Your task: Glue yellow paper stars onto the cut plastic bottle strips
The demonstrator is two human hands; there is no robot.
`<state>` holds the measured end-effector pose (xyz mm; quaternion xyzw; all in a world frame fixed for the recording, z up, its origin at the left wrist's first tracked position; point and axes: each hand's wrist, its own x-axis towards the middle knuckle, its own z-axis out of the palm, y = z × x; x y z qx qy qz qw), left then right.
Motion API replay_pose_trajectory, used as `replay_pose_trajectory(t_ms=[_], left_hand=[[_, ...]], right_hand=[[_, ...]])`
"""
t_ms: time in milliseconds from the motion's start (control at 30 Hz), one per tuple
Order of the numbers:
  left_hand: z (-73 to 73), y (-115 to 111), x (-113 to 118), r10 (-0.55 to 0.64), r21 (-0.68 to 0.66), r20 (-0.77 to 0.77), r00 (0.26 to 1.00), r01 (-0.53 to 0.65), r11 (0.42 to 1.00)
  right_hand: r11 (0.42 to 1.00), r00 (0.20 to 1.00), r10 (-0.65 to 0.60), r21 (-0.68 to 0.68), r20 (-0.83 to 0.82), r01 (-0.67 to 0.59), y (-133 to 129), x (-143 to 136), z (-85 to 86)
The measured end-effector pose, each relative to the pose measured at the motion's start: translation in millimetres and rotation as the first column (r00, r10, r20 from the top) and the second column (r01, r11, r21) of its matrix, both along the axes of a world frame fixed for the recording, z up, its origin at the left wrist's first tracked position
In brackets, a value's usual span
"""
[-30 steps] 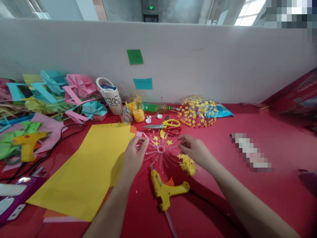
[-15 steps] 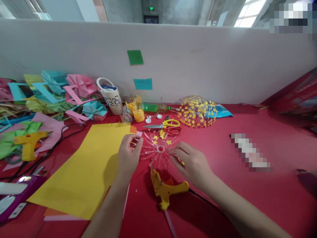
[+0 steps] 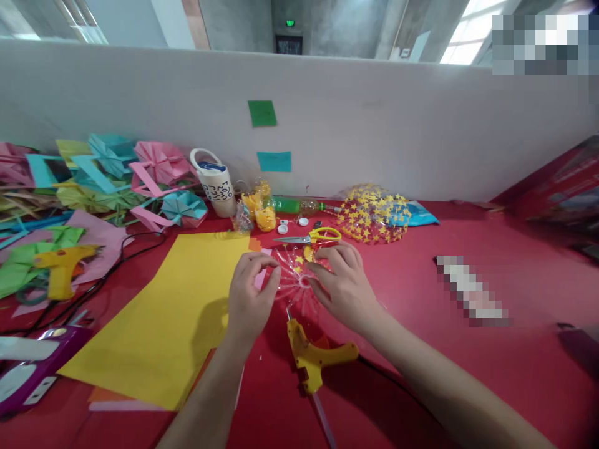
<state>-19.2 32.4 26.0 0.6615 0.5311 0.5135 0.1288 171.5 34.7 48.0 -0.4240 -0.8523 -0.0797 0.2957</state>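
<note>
A clear plastic piece [image 3: 299, 292] lies on the red table, its thin strips spreading like spokes from a small ring. Several yellow stars [image 3: 299, 260] lie on its far strips. By its left edge is my left hand [image 3: 250, 296], loosely curved, thumb and fingers apart. My right hand [image 3: 344, 284] reaches over its right half, fingertips close to the ring and thumb a little apart from them; whether they touch a strip cannot be made out. Below the piece lies a yellow glue gun [image 3: 311, 358], nozzle towards it. Yellow-handled scissors [image 3: 306, 238] lie just beyond.
Yellow paper sheets [image 3: 163, 318] lie on the left, near a second glue gun [image 3: 63, 265] and folded paper flowers [image 3: 161, 163]. Along the white partition [image 3: 374, 125] stand a white cup [image 3: 218, 190], a green bottle [image 3: 286, 204] and a star-covered clear dome [image 3: 374, 215].
My right hand has moved left and slightly away from me, over the plastic piece, now covering a star seen before. My left hand stays near the piece's left edge. The view has shifted slightly.
</note>
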Motion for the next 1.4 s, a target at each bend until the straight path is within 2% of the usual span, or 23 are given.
replay_pose_trajectory(t_ms=[100, 200, 233, 333, 367, 433, 633, 767, 867, 1000, 1133, 1267, 1400], left_hand=[[-2.6, 6, -17, 0.045, -0.062, 0.023, 0.999, -0.043, 0.997], [-12.5, 14, -35, 0.104, -0.322, 0.133, 0.986, -0.056, 0.945], [-16.5, 17, -39, 0.109, -0.433, 0.223, 0.969, -0.002, 0.901], [-27.7, 22, -43, 0.131, -0.677, 0.436, 0.890, 0.228, 0.700], [-30.9, 23, -41, 0.116, -0.704, 0.488, 0.865, 0.311, 0.639], [-36.6, 27, -36, 0.061, -0.702, 0.568, 0.821, 0.444, 0.558], [-47.5, 47, -24, -0.067, -0.694, 0.580, 0.812, 0.536, 0.481], [-46.6, 63, -23, -0.192, -0.699, 0.580, 0.791, 0.605, 0.381], [-45.2, 71, -20, -0.229, -0.713, 0.581, 0.781, 0.624, 0.319], [-47.0, 73, -15, -0.219, -0.713, 0.601, 0.769, 0.640, 0.287], [-44.7, 68, -11, -0.223, -0.699, 0.628, 0.745, 0.667, 0.258], [-30.7, 63, -8, -0.227, -0.678, 0.645, 0.730, 0.683, 0.272], [-15.6, 56, -4, -0.239, -0.612, 0.695, 0.678, 0.732, 0.298]], right_hand=[[1.000, 0.999, -0.007, -0.012, -0.036, 0.007, -10, 8, -1.7], [0.996, 0.998, -0.024, -0.090, -0.052, 0.019, -21, 17, -3.8], [0.993, 0.997, -0.042, -0.115, -0.062, 0.034, -24, 20, -4.8], [0.960, 0.981, -0.183, -0.229, -0.068, 0.163, -29, 27, -7.9], [0.934, 0.971, -0.235, -0.289, -0.047, 0.212, -29, 29, -8.9], [0.877, 0.959, -0.282, -0.403, 0.011, 0.263, -27, 33, -10.3], [0.756, 0.931, -0.357, -0.561, 0.079, 0.338, -2, 51, -17.2], [0.708, 0.948, -0.317, -0.665, 0.002, 0.238, 19, 58, -31.7], [0.647, 0.946, -0.304, -0.753, -0.108, 0.122, 30, 54, -44.2], [0.539, 0.892, -0.356, -0.841, -0.277, -0.046, 37, 43, -56.7], [0.448, 0.789, -0.446, -0.868, -0.423, -0.212, 42, 34, -63.0], [0.451, 0.661, -0.512, -0.826, -0.549, -0.337, 47, 31, -58.2], [0.492, 0.542, -0.537, -0.762, -0.646, -0.420, 49, 36, -39.2]])
